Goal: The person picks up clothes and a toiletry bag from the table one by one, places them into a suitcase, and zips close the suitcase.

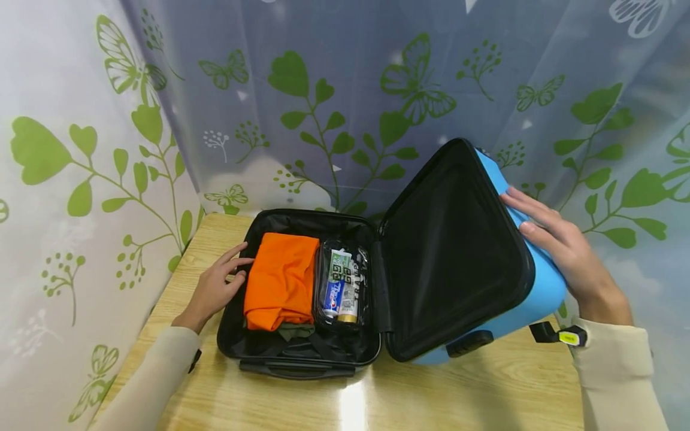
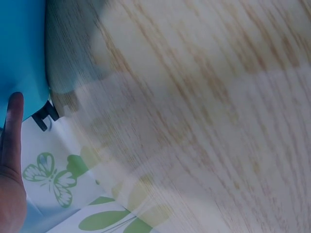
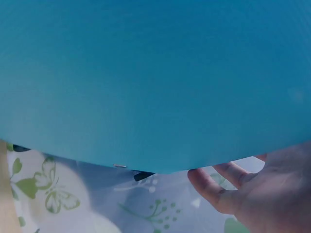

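A small suitcase stands unfolded on the table, its black-lined base (image 1: 302, 221) flat and its blue lid (image 1: 544, 281) tilted up at the right. Inside the base lie a folded orange garment (image 1: 283, 275) and a clear toiletry pouch (image 1: 360, 299) with tubes in it; some dark green cloth (image 1: 295, 330) peeks out below the garment. My left hand (image 1: 218, 287) rests on the base's left rim with loosely bent fingers. Against the lid's outer shell lies my right hand (image 1: 566, 251), fingers extended; the right wrist view shows its fingertips (image 3: 199, 175) at the shell's edge.
Beneath the suitcase is a light wood-grain table (image 1: 458, 395). Curtains (image 1: 345, 137) printed with green leaves and butterflies hang close behind and at both sides. A black carry handle (image 1: 296, 371) juts from the base's front, and another dark handle (image 1: 470, 343) sits on the lid.
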`<state>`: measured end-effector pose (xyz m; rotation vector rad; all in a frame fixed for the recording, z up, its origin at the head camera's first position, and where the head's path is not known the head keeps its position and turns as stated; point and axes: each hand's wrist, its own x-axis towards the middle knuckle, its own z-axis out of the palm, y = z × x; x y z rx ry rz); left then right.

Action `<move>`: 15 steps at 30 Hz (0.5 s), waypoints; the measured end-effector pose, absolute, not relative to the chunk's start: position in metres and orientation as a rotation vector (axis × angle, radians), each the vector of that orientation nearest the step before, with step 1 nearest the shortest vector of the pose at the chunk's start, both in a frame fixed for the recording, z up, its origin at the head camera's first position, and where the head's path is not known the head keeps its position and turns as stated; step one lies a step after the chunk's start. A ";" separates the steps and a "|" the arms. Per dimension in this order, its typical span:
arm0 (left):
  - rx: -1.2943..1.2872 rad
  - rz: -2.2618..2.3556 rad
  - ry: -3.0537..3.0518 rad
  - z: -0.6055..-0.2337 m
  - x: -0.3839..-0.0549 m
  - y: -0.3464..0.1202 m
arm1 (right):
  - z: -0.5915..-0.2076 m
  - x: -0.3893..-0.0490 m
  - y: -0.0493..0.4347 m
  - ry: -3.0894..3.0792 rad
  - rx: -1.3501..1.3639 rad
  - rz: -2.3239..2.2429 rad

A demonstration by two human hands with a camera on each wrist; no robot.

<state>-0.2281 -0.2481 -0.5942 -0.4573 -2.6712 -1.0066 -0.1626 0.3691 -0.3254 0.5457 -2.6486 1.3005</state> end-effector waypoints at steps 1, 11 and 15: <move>-0.457 -1.010 -2.669 -0.594 -0.228 -0.248 | -0.324 -0.163 0.367 -2.649 0.553 1.294; -0.455 -1.018 -2.670 -0.594 -0.227 -0.248 | -0.307 -0.170 0.341 -2.657 0.736 1.251; -0.459 -1.014 -2.668 -0.595 -0.227 -0.249 | -0.300 -0.173 0.328 -2.656 0.828 1.228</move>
